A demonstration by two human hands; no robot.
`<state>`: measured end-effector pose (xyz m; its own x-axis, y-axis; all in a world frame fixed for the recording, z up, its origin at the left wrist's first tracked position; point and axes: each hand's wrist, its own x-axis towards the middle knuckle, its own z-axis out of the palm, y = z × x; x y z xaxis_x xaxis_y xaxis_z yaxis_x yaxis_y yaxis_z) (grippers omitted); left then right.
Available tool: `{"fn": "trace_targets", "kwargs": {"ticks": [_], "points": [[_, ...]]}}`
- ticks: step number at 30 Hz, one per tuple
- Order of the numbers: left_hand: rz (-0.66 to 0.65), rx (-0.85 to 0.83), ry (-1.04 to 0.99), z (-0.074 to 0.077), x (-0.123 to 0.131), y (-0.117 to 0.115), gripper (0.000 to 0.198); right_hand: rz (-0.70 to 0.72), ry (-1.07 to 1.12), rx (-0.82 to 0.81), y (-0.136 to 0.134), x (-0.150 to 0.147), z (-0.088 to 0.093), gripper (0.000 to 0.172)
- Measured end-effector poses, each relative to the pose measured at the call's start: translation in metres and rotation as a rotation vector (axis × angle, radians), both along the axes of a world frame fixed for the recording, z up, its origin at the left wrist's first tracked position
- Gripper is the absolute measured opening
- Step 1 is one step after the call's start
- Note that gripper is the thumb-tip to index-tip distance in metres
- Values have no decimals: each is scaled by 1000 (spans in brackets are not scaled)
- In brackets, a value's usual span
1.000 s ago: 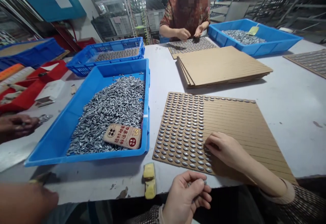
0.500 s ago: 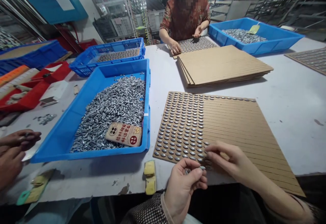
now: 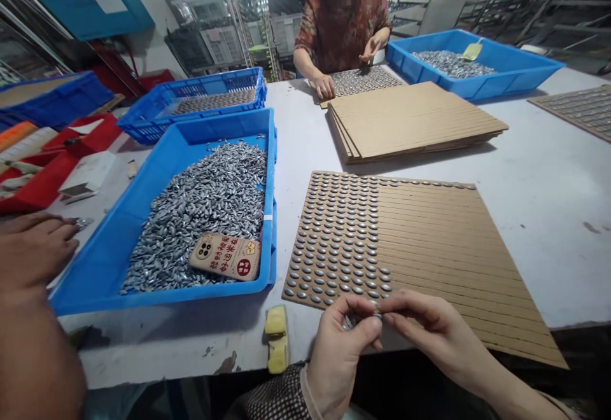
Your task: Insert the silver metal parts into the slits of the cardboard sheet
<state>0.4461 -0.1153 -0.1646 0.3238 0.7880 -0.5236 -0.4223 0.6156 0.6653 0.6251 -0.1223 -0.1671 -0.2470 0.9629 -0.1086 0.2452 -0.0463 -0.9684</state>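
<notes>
My left hand is cupped at the table's near edge, fingers curled round a few small silver metal pieces. My right hand pinches one piece at the left hand's fingertips. Both hover over the near edge of a slotted cardboard sheet, whose left part is filled with rows of silver pieces. To the left stands a blue tray heaped with loose silver pieces, with a phone lying on the heap.
A stack of cardboard sheets lies behind. A person across the table works at another filled sheet beside a second blue tray. A co-worker's hand and arm are at the left. A yellow sponge lies at the table edge.
My right hand has left the sheet's lower rows and come back to meet my left hand, taking a piece from it. The co-worker's arm at the left has come closer.
</notes>
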Motion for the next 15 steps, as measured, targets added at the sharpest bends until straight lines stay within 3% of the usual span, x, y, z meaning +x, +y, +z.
{"fn": "trace_targets", "kwargs": {"ticks": [2, 6, 10, 15], "points": [[73, -54, -38, 11, -6, 9, 22, -37, -142, 206, 8, 13, -4, 15], [345, -124, -69, 25, -18, 17, 20, -142, -463, 569, 34, 38, -23, 14], [213, -339, -114, 22, -18, 6, 25, -49, -625, 677, 52, 41, -41, 18], [175, -334, -102, 17, -12, -1, 22, 49, -720, 714, 57, 38, -43, 22]]}}
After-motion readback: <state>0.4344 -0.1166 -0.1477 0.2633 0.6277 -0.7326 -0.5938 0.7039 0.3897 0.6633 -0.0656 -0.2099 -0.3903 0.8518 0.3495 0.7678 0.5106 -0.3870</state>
